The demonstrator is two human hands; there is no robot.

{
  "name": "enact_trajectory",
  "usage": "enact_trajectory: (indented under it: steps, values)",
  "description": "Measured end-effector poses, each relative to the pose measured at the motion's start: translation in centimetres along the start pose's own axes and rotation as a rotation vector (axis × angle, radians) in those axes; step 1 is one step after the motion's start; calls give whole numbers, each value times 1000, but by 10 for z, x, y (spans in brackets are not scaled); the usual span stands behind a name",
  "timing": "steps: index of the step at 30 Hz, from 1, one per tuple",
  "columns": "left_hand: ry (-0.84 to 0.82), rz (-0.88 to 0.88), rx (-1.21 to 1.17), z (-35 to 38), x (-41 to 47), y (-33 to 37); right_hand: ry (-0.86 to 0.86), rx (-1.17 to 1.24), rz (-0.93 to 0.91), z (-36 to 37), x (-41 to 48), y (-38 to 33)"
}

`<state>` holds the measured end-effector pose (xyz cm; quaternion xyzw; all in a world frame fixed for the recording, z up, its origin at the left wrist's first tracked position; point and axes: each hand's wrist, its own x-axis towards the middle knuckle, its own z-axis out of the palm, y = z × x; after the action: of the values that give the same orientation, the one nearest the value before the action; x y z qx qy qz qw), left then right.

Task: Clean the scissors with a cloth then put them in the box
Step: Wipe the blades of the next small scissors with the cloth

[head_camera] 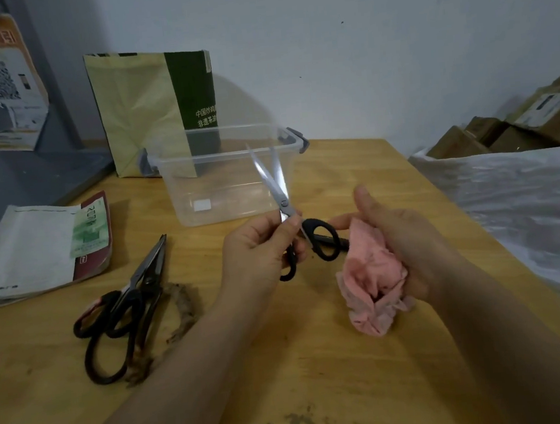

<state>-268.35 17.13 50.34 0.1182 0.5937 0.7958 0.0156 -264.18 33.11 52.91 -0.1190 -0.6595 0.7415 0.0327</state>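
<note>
My left hand [258,248] pinches the scissors [281,191] just below the pivot, blades parted and pointing up in front of the clear box [221,186]. My right hand [400,234] grips the crumpled pink cloth [370,271] beside the handles. Two darker pairs [123,309] lie toward the left edge of the table [320,361].

Near far edge of table [320,361], at middle: box [201,192], upright. Directly behind box, at far edge: paper bag [139,112], upright. Near left edge, left of box and nearer: booklet [32,249], lying flat. Before booklet, left of middle: two further scissors [123,309], overlapping, tips toward far edge. Above table, just before box: scissors [283,204] in left hand [258,248], tips toward far edge. Just right of scissors: cloth [374,278] in right hand [401,237]. Beyond right edge: sack [526,195], cartons [503,132] behind.
</note>
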Motion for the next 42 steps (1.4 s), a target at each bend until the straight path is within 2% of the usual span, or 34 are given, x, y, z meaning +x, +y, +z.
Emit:
enact_trajectory:
  steps: [3, 8, 15, 19, 23, 27, 30, 33, 34, 36, 39, 42]
  values:
    - [-17, 9, 56, 1, 1, -2, -50, -20, -75, 3, 1, 5]
    - [-27, -22, 62, 2, 0, -4, -7, -69, -86, 5, 6, 10]
    - [31, -173, 31, 3, -6, 12, -50, -48, -152, 18, -2, 8]
    - [214, -210, 91, -20, 0, 47, 46, 17, -142, 15, -11, -4]
    - [356, -248, 567, -70, 1, 65, 112, 237, -62, 1, -14, -15]
    - [296, -271, 1258, -104, -3, 58, 185, 359, 19, -14, -11, -18]
    - [268, -362, 1510, -107, -6, 54, 228, 400, 14, -26, -10, -17]
    - [297, -317, 1809, -91, -8, 55, 261, 393, 44, -38, -6, -16]
    - [288, -265, 1835, -83, -9, 55, 264, 368, 61, -41, -4, -16]
    - [212, -139, 1717, -60, -6, 53, 260, 308, 74, -47, -1, -17]
    - [25, 26, 1377, -15, -5, 40, 265, 220, 72, -55, 3, -17]
    - [-224, 155, 1331, 33, 0, 19, 292, 218, 30, -60, 6, -15]
